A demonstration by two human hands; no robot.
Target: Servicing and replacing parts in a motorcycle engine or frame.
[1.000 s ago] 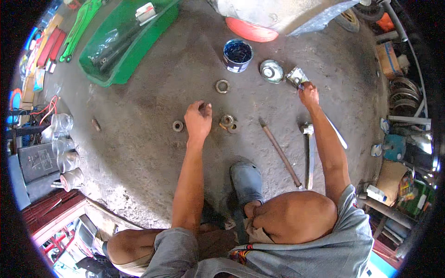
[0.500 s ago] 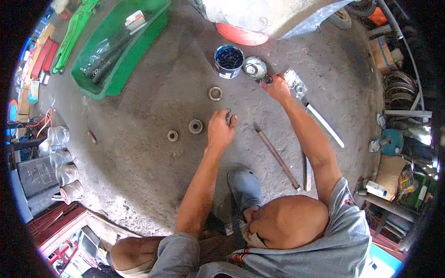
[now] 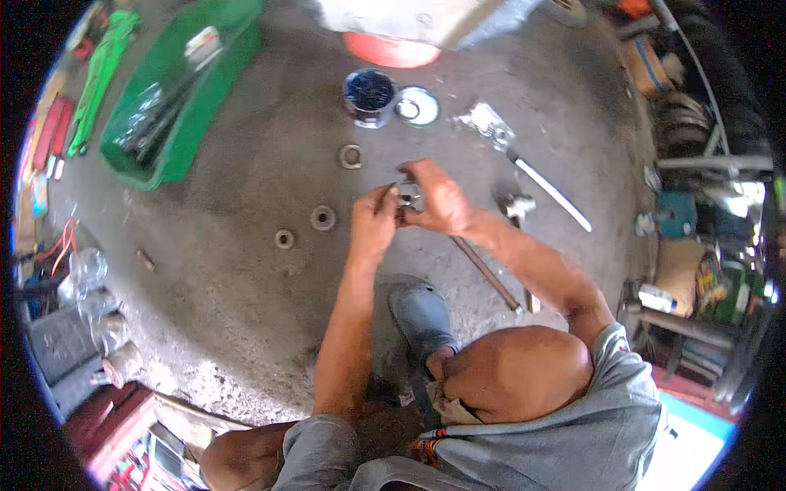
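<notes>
My left hand (image 3: 375, 222) and my right hand (image 3: 442, 200) meet over the middle of the floor. Both close on a small shiny metal ring (image 3: 408, 192), partly hidden by the fingers and blurred. To their left lie three loose round metal parts: a ring (image 3: 351, 156), a flanged collar (image 3: 323, 218) and a smaller bushing (image 3: 284, 239). Farther off stands an open tub of dark blue grease (image 3: 370, 94), with its lid (image 3: 417, 106) lying beside it. A brown metal rod (image 3: 487, 274) extends from below my right hand toward my foot.
A hammer-like tool (image 3: 517, 206) lies partly behind my right forearm. Beyond it are a clear plastic bag of parts (image 3: 489, 123) and a white-handled tool (image 3: 553, 192). A green bin (image 3: 176, 155) stands far left, near a green jack-like arm (image 3: 102, 78). Shelves of clutter line the right side.
My right hand has come back from beside the lid to meet my left hand, which stays near the same place. The hammer-like tool's head now shows. The whole view has shifted slightly.
</notes>
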